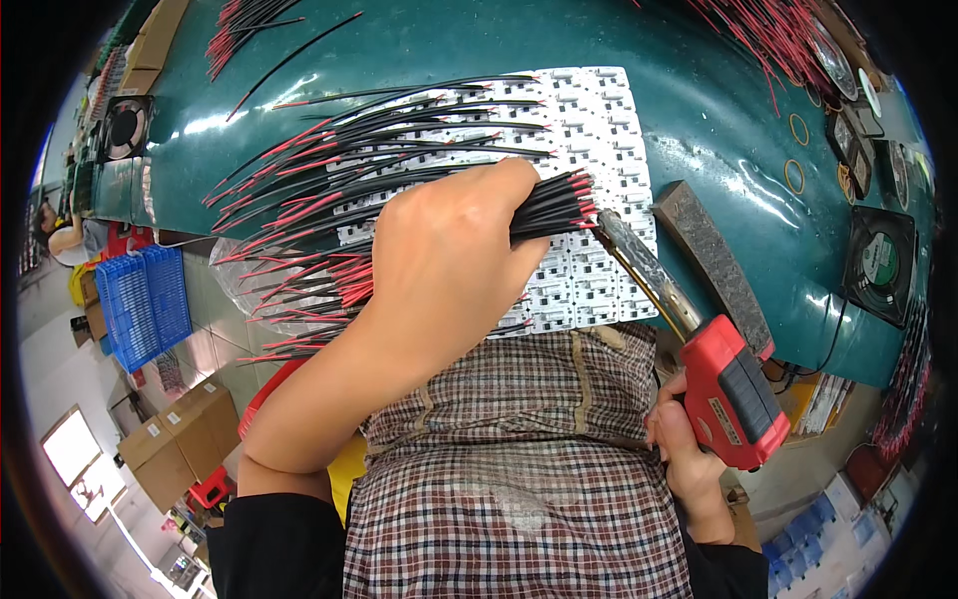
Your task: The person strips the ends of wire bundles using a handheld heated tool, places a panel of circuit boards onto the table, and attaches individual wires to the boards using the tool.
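My left hand (449,240) is closed around a bundle of black wires (544,212) with red tips, above the white circuit board panel (604,130). In my right hand (689,444) is a red and black soldering gun (733,389), gripped by its lower part. Its long metal nose slants up and left, and the tip sits right by the red ends of the bundle; I cannot tell whether they touch. Other black and red wires (319,165) lie in rows across the panel's left side, reaching past its edge. My left hand hides the middle of the panel.
A dark grey bar (714,265) lies on the green table (718,130) beside the gun. Rubber bands (795,176), a black fan (879,262) and red wires (768,40) are on the right. Another fan (127,128) stands at left. A blue basket (145,304) and a person (70,240) are beyond.
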The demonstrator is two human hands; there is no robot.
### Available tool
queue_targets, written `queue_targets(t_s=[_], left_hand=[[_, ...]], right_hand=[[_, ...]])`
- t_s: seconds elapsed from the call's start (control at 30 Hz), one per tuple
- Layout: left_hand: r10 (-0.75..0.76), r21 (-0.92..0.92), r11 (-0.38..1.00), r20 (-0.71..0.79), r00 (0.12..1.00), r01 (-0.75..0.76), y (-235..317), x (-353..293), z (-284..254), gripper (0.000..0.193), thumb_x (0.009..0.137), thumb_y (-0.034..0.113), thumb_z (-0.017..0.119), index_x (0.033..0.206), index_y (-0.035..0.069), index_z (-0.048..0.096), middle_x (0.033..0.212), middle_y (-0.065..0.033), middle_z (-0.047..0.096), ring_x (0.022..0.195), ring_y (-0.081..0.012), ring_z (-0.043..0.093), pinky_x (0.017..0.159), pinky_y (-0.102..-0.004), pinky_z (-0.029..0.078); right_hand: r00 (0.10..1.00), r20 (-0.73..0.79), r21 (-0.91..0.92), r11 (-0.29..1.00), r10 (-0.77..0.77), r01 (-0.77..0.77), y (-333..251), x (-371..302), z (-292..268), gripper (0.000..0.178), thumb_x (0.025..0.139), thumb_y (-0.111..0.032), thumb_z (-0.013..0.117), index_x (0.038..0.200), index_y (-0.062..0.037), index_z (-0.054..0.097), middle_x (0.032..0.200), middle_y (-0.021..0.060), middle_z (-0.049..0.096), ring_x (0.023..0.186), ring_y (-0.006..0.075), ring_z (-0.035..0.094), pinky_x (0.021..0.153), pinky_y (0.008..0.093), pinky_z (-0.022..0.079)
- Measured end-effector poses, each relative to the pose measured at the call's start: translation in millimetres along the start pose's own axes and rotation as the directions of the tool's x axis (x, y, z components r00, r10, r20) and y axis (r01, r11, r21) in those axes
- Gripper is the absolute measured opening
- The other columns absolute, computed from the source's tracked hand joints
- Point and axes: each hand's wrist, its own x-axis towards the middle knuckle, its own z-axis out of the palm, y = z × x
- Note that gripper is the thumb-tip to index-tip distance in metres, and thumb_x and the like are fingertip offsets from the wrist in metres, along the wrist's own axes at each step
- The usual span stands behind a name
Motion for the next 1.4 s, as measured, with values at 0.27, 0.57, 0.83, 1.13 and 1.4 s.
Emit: queue_targets(t_s=[0.27,0.57,0.83,1.13,1.4], left_hand=[[0.086,0.015,0.996,-0.088,0.992,-0.085,-4,4,7,0.026,0.068,0.013,0.077,0.075,0.003,0.054,0.073,-0.0131,0.061,0.069,-0.0338,0.063,0.060,-0.0424,0.050],[0.080,0.030,0.997,-0.082,0.993,-0.078,-4,5,7,0.026,0.067,0.013,0.078,0.074,0.003,0.055,0.072,-0.0134,0.062,0.070,-0.0340,0.064,0.061,-0.0424,0.050],[0.071,0.053,0.996,-0.063,0.996,-0.068,-3,7,7,0.021,0.069,0.012,0.075,0.086,0.001,0.066,0.074,-0.0136,0.065,0.067,-0.0327,0.064,0.062,-0.0387,0.050],[0.051,-0.023,0.999,0.106,0.993,-0.049,-9,26,-7,0.019,0.075,0.016,0.073,0.080,-0.001,0.065,0.067,-0.0158,0.060,0.060,-0.0327,0.059,0.059,-0.0380,0.047],[0.063,-0.054,0.997,0.178,0.982,-0.054,-11,32,-11,0.021,0.076,0.017,0.071,0.081,-0.002,0.065,0.064,-0.0152,0.059,0.057,-0.0316,0.056,0.060,-0.0381,0.046]], right_hand=[[1.000,0.018,0.025,1.000,0.019,-0.019,-3,9,4,0.010,0.094,-0.005,0.057,0.101,0.0006,0.052,0.073,0.0063,0.052,0.046,0.0064,0.041,0.049,0.0236,0.042],[0.999,0.034,0.069,0.998,0.013,-0.015,-1,12,4,0.014,0.094,-0.008,0.058,0.102,0.0010,0.051,0.072,0.0067,0.053,0.044,0.0056,0.039,0.048,0.0229,0.042],[0.998,0.010,0.121,0.991,0.058,-0.059,-7,9,3,0.017,0.094,-0.009,0.058,0.103,0.0034,0.052,0.069,0.0045,0.050,0.043,0.0054,0.037,0.048,0.0237,0.042],[0.997,0.028,0.105,0.992,0.066,-0.069,-2,5,2,0.021,0.095,-0.010,0.058,0.109,0.0037,0.052,0.072,0.0057,0.052,0.044,0.0054,0.037,0.048,0.0234,0.042],[0.988,0.010,0.112,0.982,0.152,-0.152,-6,5,4,0.012,0.095,-0.010,0.058,0.097,-0.0008,0.050,0.070,0.0053,0.050,0.045,0.0058,0.038,0.048,0.0239,0.042]])
